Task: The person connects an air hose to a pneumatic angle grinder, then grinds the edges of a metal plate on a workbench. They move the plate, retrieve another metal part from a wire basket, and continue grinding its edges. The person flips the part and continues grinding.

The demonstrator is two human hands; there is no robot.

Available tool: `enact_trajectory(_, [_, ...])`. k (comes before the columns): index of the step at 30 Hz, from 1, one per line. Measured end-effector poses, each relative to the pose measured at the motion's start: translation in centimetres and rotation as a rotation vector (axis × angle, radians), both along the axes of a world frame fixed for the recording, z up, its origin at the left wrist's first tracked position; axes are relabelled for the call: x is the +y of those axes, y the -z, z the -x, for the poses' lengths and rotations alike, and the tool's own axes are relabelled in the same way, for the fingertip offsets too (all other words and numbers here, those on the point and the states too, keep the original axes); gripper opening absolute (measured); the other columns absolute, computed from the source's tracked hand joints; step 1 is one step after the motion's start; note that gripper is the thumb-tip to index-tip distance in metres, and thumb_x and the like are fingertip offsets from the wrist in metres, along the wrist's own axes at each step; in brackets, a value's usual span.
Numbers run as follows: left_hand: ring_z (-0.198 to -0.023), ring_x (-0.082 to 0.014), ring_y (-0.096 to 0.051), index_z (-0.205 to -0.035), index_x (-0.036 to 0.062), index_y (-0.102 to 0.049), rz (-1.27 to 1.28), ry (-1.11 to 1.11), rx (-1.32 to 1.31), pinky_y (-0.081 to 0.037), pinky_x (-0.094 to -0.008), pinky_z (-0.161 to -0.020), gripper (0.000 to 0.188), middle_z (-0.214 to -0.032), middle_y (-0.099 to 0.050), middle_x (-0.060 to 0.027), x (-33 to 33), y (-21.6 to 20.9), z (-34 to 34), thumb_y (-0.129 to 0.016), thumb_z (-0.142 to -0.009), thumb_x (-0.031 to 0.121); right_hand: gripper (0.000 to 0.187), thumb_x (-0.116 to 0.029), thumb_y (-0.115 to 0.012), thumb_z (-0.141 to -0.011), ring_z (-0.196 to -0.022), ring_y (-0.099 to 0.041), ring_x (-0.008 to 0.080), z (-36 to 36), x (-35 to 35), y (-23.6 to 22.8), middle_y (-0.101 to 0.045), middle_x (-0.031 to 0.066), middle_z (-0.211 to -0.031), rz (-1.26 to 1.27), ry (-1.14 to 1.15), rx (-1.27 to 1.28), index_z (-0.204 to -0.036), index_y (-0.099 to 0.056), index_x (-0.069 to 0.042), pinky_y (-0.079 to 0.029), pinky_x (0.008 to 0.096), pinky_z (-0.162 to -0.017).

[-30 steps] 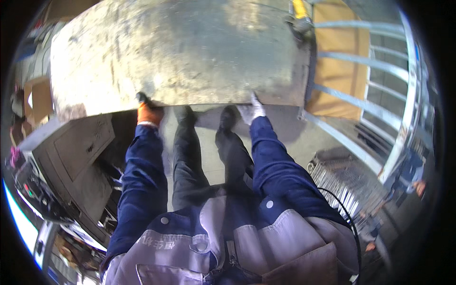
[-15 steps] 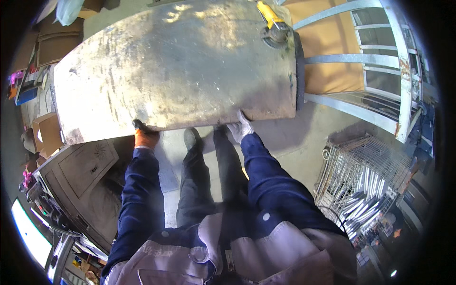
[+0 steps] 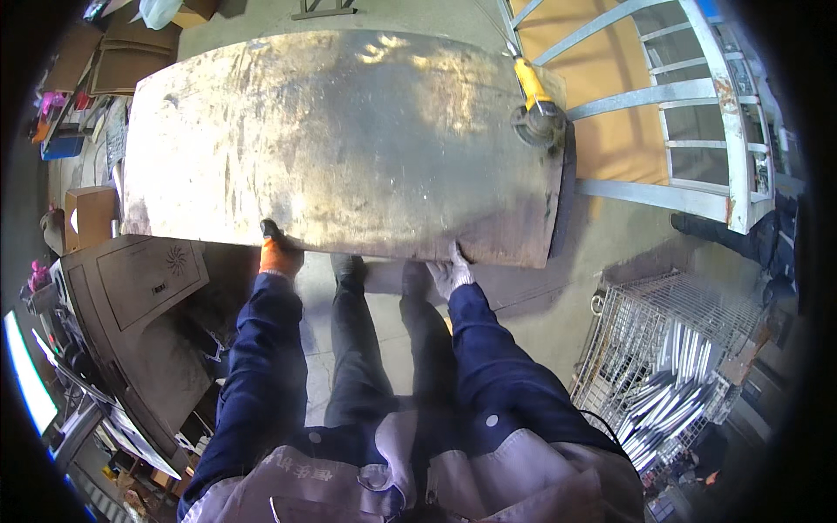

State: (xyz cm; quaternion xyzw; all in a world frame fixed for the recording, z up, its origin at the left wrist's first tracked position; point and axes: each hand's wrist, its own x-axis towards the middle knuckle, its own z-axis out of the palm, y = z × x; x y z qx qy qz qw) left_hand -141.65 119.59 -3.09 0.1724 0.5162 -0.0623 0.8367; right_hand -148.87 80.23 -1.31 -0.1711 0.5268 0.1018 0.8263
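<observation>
- Since the earlier frame, the bench has dropped and turned slightly in our view, baring its far edge, and the yellow grinder on it shows lower and farther right.
- We have the bench across the upper middle of the frame, our hands at its near edge.
- Our left hand, orange-gloved, clamps that edge left of centre, thumb on top; its fingers are hidden.
- Our right hand, pale-gloved, grips it right of centre, thumb likewise over the top.
- At upper right we see a metal frame; at lower right, a wire basket holding pale strips.
</observation>
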Motion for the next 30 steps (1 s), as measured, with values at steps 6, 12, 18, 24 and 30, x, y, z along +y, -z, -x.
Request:
enact_trajectory(6, [-0.068, -0.0112, -0.046, -0.093, 0.0064, -0.061, -0.01, 0.019, -0.11, -0.044, -0.0228, -0.073, 0.037, -0.079, -0.054, 0.0004, 0.8, 1.4, 1.0, -0.063, -0.091, 0.043, 0.059, -0.031, -0.073, -0.084, -0.122, -0.049, 0.0314, 1.2, 0.9, 1.3, -0.052, 0.0131, -0.129, 0.056, 0.057, 0.083, -0.129, -0.047, -0.004, -0.046, 0.0502, -0.103])
enact_trajectory(12, [-0.069, -0.0159, -0.04, -0.091, 0.0039, -0.048, -0.803, 0.809, -0.404, -0.039, -0.0273, -0.075, 0.031, -0.071, -0.041, -0.0022, 2.3, 6.6, 2.9, -0.035, -0.103, 0.029, 0.061, -0.033, -0.073, -0.084, -0.127, -0.045, 0.0286, 2.1, 1.3, 2.2, -0.049, 0.0105, -0.135, 0.139, 0.046, -0.003, -0.131, -0.046, -0.007, -0.04, 0.0489, -0.108])
enact_trajectory(18, [-0.081, -0.0299, -0.063, -0.075, 0.0011, -0.059, -2.372, 1.936, -0.461, -0.029, -0.0543, -0.093, 0.023, -0.082, -0.066, -0.0165, 1.5, 5.5, 4.6, -0.044, -0.089, 0.011, 0.061, -0.033, -0.07, -0.087, -0.125, -0.047, 0.0308, 2.3, 1.4, 2.7, -0.052, 0.0119, -0.131, 0.191, 0.075, -0.007, -0.136, -0.043, -0.008, -0.039, 0.053, -0.107])
enact_trajectory(24, [-0.088, -0.0377, -0.061, -0.123, -0.0074, -0.024, -1.596, 1.307, -0.137, -0.049, -0.0402, -0.083, 0.056, -0.09, -0.064, -0.0213, -0.7, 5.2, 6.4, -0.055, -0.088, 0.022, 0.066, -0.053, -0.069, -0.08, -0.099, -0.065, 0.0326, -4.9, -4.2, -9.1, -0.067, 0.0244, -0.103, 1.259, -1.203, 0.176, -0.108, -0.065, 0.006, -0.049, 0.039, -0.087])
enact_trajectory(30, [-0.086, -0.0302, -0.059, -0.105, 0.0033, -0.05, -2.29, 1.519, -0.461, -0.041, -0.047, -0.087, 0.031, -0.078, -0.062, -0.012, -0.8, 7.5, 6.7, -0.043, -0.094, 0.031, 0.06, -0.052, -0.063, -0.082, -0.097, -0.062, 0.0378, -26.5, -9.5, -24.6, -0.066, 0.0202, -0.102, 2.663, -0.947, 0.106, -0.117, -0.059, -0.004, -0.049, 0.0437, -0.085])
